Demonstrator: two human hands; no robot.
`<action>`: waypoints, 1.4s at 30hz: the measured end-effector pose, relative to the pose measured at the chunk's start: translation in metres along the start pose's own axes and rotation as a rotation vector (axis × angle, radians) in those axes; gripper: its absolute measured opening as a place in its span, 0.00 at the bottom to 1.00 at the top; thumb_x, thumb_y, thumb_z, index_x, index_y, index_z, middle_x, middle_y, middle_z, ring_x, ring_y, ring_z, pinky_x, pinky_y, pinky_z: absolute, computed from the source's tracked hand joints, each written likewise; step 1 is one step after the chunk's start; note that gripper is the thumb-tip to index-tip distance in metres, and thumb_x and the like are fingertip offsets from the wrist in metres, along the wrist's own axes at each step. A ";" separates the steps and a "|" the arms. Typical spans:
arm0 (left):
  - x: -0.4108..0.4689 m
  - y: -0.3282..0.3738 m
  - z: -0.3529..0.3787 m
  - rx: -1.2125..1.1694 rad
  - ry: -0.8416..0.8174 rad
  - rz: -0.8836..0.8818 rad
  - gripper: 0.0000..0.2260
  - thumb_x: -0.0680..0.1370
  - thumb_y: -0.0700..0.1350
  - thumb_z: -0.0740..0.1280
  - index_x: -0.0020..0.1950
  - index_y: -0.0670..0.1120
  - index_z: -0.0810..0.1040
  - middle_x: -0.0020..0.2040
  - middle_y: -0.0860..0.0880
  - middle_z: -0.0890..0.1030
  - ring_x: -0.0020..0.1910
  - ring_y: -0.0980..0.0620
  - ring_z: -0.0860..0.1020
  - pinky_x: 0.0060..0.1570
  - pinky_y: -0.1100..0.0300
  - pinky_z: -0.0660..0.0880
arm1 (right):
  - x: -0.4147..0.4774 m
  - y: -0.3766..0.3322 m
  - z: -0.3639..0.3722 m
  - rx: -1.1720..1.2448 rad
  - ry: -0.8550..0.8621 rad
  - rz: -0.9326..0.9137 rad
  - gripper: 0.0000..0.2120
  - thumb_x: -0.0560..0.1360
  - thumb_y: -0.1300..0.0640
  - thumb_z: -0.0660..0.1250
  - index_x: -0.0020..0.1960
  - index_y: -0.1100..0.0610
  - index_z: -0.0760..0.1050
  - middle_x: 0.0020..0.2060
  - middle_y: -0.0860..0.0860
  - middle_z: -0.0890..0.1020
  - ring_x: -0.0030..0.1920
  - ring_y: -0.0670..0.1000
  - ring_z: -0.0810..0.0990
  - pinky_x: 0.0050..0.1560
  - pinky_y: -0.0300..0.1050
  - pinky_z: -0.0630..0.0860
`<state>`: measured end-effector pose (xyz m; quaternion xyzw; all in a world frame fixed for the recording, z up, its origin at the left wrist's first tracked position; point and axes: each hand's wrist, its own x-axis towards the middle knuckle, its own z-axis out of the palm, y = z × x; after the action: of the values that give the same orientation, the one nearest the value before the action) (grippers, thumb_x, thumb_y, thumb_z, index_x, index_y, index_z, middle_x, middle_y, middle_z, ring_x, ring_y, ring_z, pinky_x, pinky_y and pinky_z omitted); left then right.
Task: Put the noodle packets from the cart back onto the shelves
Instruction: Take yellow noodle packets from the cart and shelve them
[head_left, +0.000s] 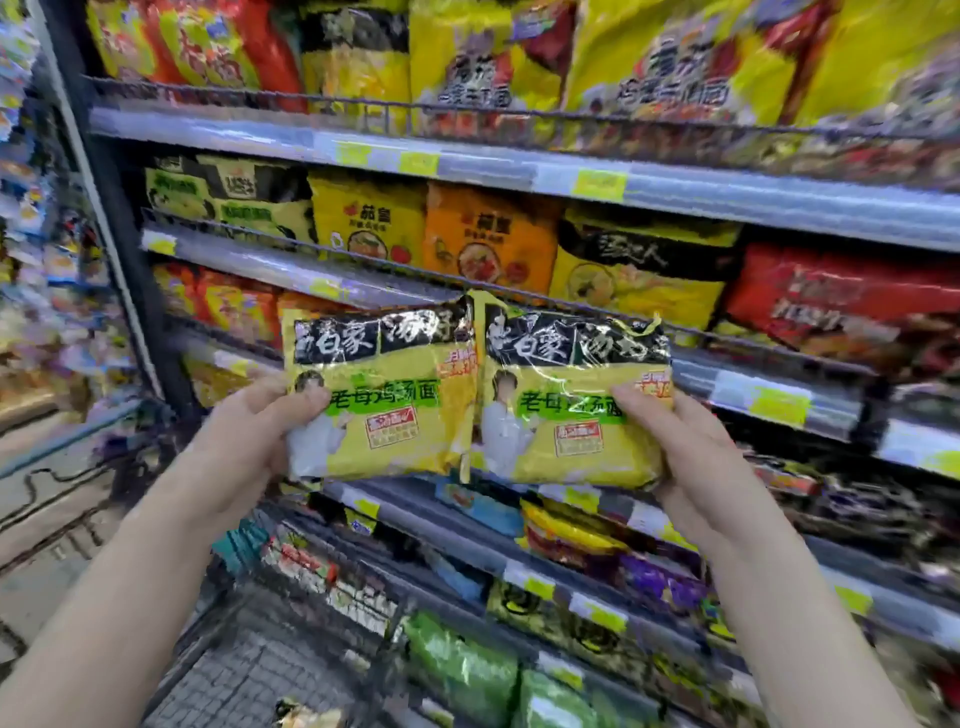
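Two matching yellow noodle packets with black tops are held up side by side in front of the shelves. My left hand (249, 436) grips the left packet (384, 395) at its lower left edge, thumb on its front. My right hand (680, 447) grips the right packet (571, 400) at its lower right edge. The packets touch along their inner edges. Behind them runs a wire-fronted shelf (270, 265) that carries similar yellow and orange packets. The wire cart (260, 670) lies below, with one packet (306, 717) partly seen at its bottom.
Shelves of noodle packets fill the view from top to bottom, each with a wire front rail and price tags. A dark upright post (124, 249) bounds the shelving on the left. The aisle floor (47, 519) lies to the left.
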<state>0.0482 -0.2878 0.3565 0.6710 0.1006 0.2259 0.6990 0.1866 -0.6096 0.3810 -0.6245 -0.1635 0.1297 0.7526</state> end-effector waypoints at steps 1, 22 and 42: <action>-0.002 0.002 0.019 -0.001 -0.056 -0.006 0.32 0.47 0.69 0.83 0.41 0.50 0.85 0.39 0.50 0.84 0.35 0.52 0.81 0.39 0.57 0.74 | -0.011 -0.004 -0.019 -0.010 0.034 -0.006 0.16 0.75 0.53 0.72 0.60 0.56 0.80 0.49 0.54 0.89 0.45 0.51 0.89 0.37 0.44 0.84; -0.173 -0.023 0.475 -0.139 -0.575 -0.065 0.38 0.40 0.65 0.84 0.43 0.48 0.84 0.34 0.56 0.85 0.29 0.59 0.82 0.28 0.68 0.75 | -0.328 -0.066 -0.428 -0.016 0.586 -0.072 0.25 0.71 0.48 0.76 0.65 0.57 0.78 0.56 0.53 0.87 0.55 0.53 0.87 0.64 0.57 0.80; -0.237 -0.044 0.747 -0.159 -1.006 -0.045 0.23 0.55 0.63 0.83 0.43 0.53 0.85 0.40 0.50 0.83 0.33 0.53 0.81 0.30 0.64 0.75 | -0.473 -0.109 -0.614 -0.070 0.950 -0.167 0.13 0.77 0.53 0.70 0.59 0.57 0.80 0.51 0.55 0.89 0.46 0.53 0.89 0.41 0.45 0.85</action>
<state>0.1793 -1.0613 0.3342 0.6390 -0.2516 -0.1332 0.7146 0.0047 -1.3697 0.3460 -0.6245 0.1445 -0.2363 0.7303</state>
